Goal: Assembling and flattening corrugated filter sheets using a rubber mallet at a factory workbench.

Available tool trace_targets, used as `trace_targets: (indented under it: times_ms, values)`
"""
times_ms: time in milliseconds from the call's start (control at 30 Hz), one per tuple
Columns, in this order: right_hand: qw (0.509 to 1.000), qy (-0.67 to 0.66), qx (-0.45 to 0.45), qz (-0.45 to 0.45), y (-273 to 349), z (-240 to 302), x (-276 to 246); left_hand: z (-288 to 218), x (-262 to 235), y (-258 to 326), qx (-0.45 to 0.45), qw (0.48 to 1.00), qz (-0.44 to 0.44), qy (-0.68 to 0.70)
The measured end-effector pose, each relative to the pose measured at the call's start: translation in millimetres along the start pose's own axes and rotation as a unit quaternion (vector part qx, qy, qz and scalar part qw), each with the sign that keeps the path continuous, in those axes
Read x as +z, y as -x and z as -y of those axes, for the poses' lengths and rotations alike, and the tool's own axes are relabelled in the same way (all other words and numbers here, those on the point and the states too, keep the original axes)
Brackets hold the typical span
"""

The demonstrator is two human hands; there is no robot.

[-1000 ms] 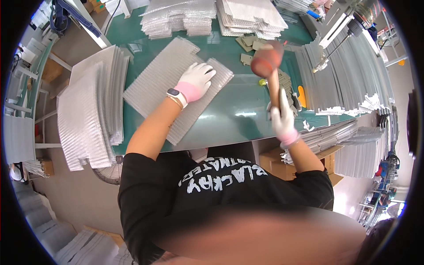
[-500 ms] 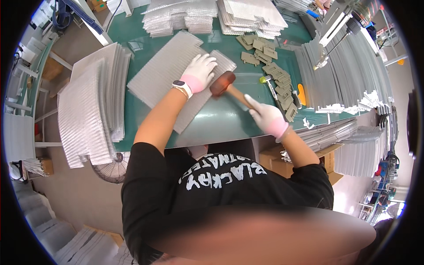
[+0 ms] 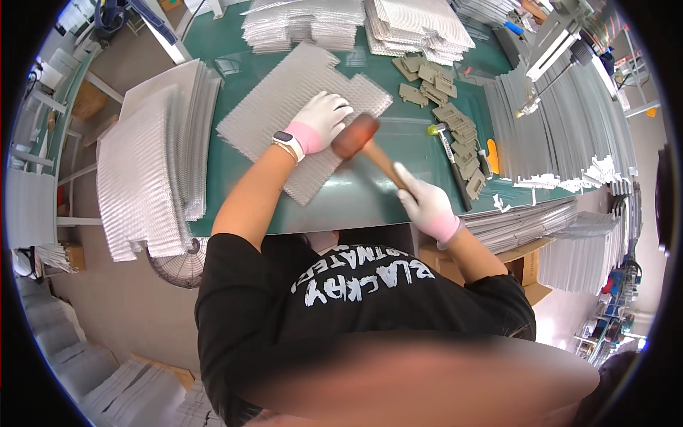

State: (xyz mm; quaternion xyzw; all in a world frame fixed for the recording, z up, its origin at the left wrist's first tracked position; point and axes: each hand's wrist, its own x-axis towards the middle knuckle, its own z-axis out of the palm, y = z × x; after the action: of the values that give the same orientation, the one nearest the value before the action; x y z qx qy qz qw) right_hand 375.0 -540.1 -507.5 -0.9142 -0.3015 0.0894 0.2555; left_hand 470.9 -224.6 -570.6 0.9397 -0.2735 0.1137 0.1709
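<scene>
My left hand (image 3: 324, 119), in a white glove with a pink cuff, lies with fingers stretched out on a translucent ribbed plastic sheet (image 3: 270, 99). The sheet rests at a slant on the green table and has a notch in its far edge. In my right hand (image 3: 429, 206), gloved alike, is the wooden handle of a mallet (image 3: 388, 165). Its reddish-brown head, a little blurred, is just right of my left fingers, over the sheet's right edge; whether it touches the sheet I cannot tell.
A small hammer (image 3: 452, 164) with a yellow-green face lies right of the mallet, beside several olive plastic pieces (image 3: 455, 128). Stacks of ribbed sheets stand at the left (image 3: 153, 142), the back (image 3: 302, 25) and the right (image 3: 558, 128). A yellow-orange tool (image 3: 492, 156) lies near the right stack.
The view has shifted slightly, so the table appears farther right. Against the table, the mallet head and my left hand have moved a little left. Both hands keep the same hold.
</scene>
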Motion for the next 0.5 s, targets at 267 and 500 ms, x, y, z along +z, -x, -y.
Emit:
trace_targets:
  times_ms: [267, 500]
  values:
    - [0.997, 0.069, 0.0, 0.027, 0, 12, 3, 6, 8, 2, 0.016, 0.999, -0.032, -0.007]
    - [0.994, 0.011, -0.089, -0.064, 41, 27, 62, 6, 10, 1, 0.031, 0.996, -0.079, 0.011]
